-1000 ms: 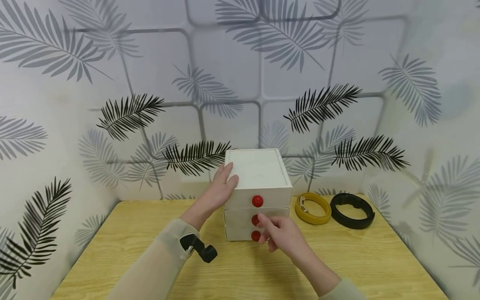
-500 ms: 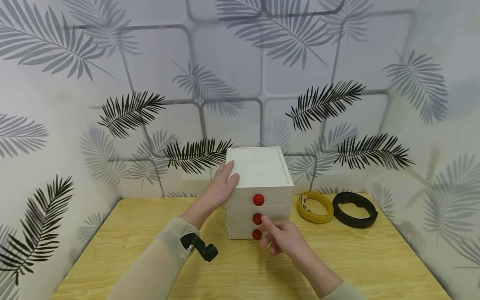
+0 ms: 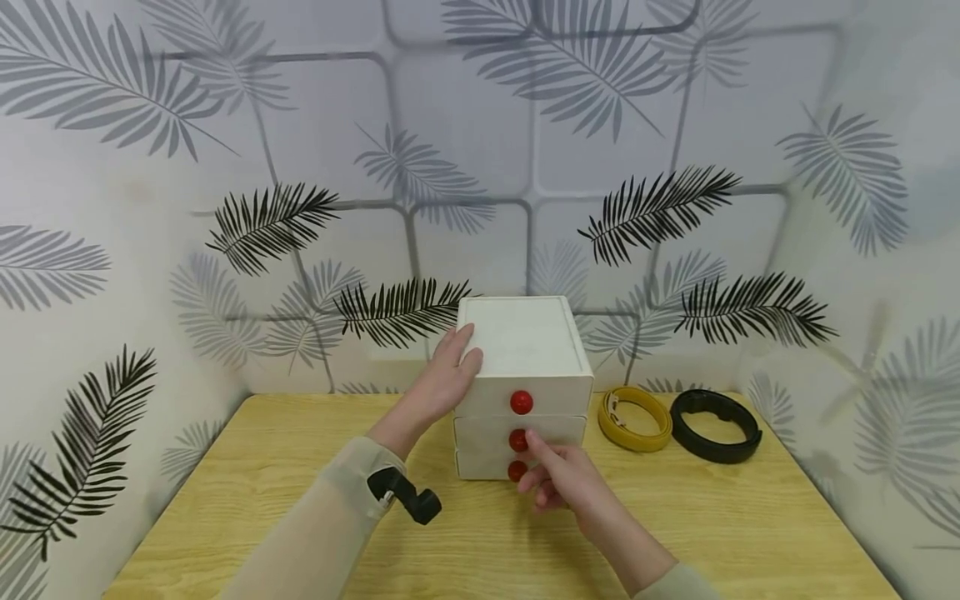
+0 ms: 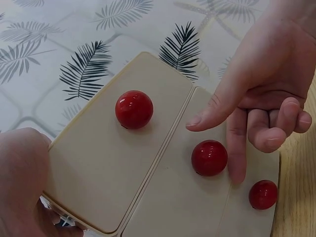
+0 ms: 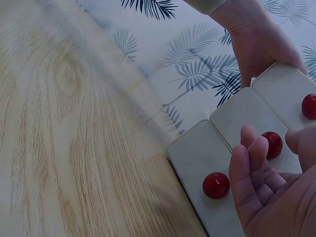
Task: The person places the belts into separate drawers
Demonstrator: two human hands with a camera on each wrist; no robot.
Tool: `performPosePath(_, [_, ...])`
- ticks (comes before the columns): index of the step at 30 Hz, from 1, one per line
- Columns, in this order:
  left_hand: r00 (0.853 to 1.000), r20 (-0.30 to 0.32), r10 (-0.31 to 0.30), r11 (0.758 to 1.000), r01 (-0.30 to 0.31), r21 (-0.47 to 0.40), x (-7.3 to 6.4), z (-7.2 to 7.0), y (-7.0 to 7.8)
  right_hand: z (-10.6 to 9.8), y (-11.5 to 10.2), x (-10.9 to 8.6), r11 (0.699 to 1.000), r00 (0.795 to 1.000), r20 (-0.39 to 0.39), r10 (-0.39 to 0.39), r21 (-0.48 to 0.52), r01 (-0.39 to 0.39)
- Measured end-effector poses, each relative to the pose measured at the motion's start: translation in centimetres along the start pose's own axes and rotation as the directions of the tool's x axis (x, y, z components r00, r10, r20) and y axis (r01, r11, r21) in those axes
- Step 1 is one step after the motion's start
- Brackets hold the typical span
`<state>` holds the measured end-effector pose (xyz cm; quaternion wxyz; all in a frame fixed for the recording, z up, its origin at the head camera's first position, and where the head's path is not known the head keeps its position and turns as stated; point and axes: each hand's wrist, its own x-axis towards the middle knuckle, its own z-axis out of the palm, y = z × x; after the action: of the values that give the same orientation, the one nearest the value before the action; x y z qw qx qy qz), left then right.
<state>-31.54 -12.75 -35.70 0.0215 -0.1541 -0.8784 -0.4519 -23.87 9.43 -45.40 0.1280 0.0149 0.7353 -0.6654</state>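
A small white drawer cabinet (image 3: 525,337) with three stacked drawers stands on the wooden table, each drawer front bearing a round red knob. My left hand (image 3: 442,385) rests against the cabinet's upper left side, thumb at the top edge, with some fingers hidden past the side. My right hand (image 3: 566,477) is in front of the drawers. Its thumb and straight index finger lie on either side of the middle knob (image 4: 209,158), with a gap at the thumb in the left wrist view. The other fingers curl loosely. The top knob (image 4: 134,109) and bottom knob (image 5: 216,185) are untouched.
Right of the cabinet lie a coiled yellow belt (image 3: 636,419) and a coiled black belt (image 3: 716,427). The wooden table (image 3: 300,467) meets leaf-patterned walls (image 3: 465,167) behind and at both sides. A black wrist mount (image 3: 405,493) sits on the left sleeve.
The right thumb and fingers have drawn slightly rightward, uncovering more of the middle and bottom knobs. The left hand keeps its place on the cabinet. The head view has shifted a little.
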Motion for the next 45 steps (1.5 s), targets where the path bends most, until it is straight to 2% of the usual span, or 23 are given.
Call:
performPosePath(7, [1.0,-0.017,-0.012,1.0,0.012,-0.007,0.0,0.1,-0.4,0.6,0.3,0.4,0.998,1.0,0.019,-0.017,0.069,0.015])
performPosePath(14, [1.0,-0.023,-0.015,1.0,0.015,-0.014,0.1,0.3,-0.4,0.8,0.6,0.8,0.993,1.0,-0.001,-0.011,0.121,0.011])
performPosePath(26, [0.999,-0.033,-0.013,1.0,0.013,-0.018,0.1,0.3,-0.4,1.3,0.4,1.1,0.988,1.0,-0.005,0.017,0.153,-0.016])
performPosePath(45, [0.999,-0.042,-0.01,1.0,0.009,-0.025,0.1,0.4,-0.5,1.7,0.7,1.4,0.977,1.0,0.024,-0.009,0.212,0.004])
